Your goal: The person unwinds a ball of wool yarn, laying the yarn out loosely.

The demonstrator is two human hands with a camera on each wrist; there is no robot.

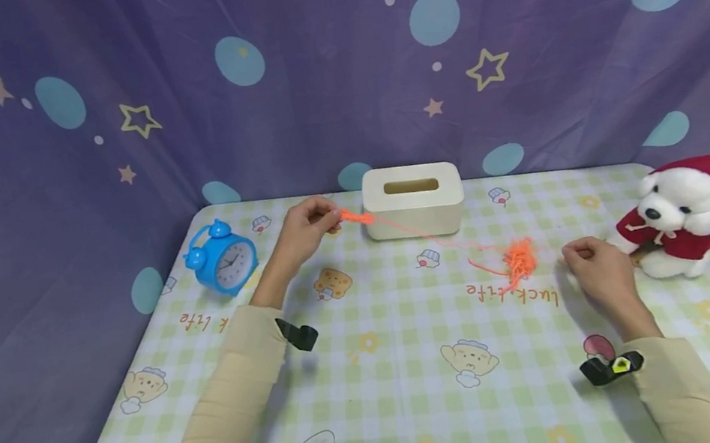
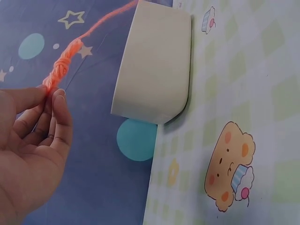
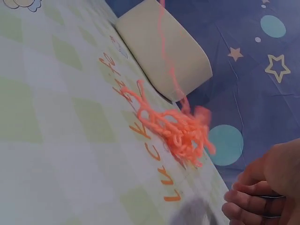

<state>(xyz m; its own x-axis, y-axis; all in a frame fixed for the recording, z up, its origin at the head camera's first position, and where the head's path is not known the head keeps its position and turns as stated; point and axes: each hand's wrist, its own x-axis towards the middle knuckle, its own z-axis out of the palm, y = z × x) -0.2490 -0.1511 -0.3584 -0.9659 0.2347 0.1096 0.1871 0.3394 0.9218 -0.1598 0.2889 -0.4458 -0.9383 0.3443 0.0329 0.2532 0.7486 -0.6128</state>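
Observation:
My left hand (image 1: 305, 234) pinches a small twisted bundle of orange yarn (image 2: 61, 65) between thumb and fingertips, raised above the table left of the tissue box. From the bundle a thin orange strand (image 1: 407, 228) runs down to the right, in front of the box, to a loose tangled heap of orange yarn (image 1: 520, 260). The heap lies on the tablecloth, partly blurred in the right wrist view. To its right is my right hand (image 1: 600, 270), apart from the yarn, its fingers loosely bent. No thing shows between those fingers in the right wrist view (image 3: 258, 192).
A cream tissue box (image 1: 416, 217) stands at the table's back edge. Beyond my left hand sits a blue alarm clock (image 1: 224, 262). A white plush bear (image 1: 681, 217) in red hat and clothes is close beside my right hand. A purple curtain (image 1: 325, 104) hangs behind the checked tablecloth (image 1: 387, 399).

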